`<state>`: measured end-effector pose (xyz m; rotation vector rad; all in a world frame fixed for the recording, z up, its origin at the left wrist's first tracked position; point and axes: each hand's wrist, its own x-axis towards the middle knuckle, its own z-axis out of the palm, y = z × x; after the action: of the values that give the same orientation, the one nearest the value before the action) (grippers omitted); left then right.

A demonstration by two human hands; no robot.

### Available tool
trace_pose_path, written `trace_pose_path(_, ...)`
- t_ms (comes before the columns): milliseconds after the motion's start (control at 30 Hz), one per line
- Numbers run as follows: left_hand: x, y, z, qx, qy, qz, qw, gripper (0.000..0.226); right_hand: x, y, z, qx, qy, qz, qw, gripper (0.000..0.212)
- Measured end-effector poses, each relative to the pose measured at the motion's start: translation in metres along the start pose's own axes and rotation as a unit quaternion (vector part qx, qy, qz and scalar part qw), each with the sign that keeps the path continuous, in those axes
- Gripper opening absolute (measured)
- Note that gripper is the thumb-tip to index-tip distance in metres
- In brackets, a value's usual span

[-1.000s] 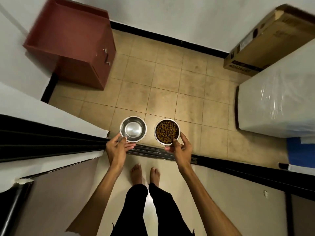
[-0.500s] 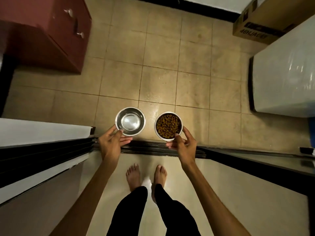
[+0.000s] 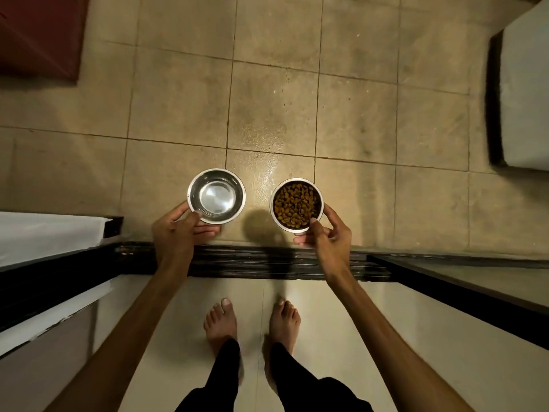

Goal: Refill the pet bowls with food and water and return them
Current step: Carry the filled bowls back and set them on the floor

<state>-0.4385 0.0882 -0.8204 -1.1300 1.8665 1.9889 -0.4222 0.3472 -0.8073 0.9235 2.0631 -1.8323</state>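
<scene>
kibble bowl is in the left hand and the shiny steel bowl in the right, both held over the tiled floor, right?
Not quite: the hands are swapped. In the head view the kibble bowl is in the right hand, and the shiny steel bowl is in the left hand. Both are held over the tiled floor.

No readable text, apparently; view dim.

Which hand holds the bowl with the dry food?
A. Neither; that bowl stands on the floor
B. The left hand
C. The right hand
C: the right hand grips the rim of the bowl of brown kibble, while the left hand holds the other steel bowl.
</scene>
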Motion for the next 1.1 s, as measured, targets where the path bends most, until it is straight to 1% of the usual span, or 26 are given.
trace_pose_path(100,0.023,-0.030,0.011,0.004,-0.013,0.016,1.000,0.028,0.027,0.030,0.005,-0.006,-0.009,-0.008,1.000,0.050)
trace_pose_path(267,0.064,-0.082,0.026,0.008,-0.023,0.006,1.000,0.029,0.070,0.088,0.014,0.013,-0.009,0.012,1.000,0.049)
trace_pose_path(533,0.116,-0.150,0.042,0.003,-0.032,-0.002,0.999,0.028,0.117,0.159,0.028,0.025,0.022,0.030,0.999,0.049)
trace_pose_path(767,0.147,-0.188,0.046,-0.002,-0.035,-0.002,0.999,0.029,0.138,0.180,0.037,0.036,0.017,0.042,0.998,0.048)
trace_pose_path(1000,0.163,-0.207,0.050,-0.008,-0.036,-0.007,0.999,0.028,0.156,0.198,0.041,0.028,0.007,0.039,0.999,0.048)
trace_pose_path(1100,0.167,-0.210,0.051,-0.010,-0.047,-0.004,0.999,0.028,0.160,0.202,0.041,0.029,0.002,0.036,0.999,0.048)
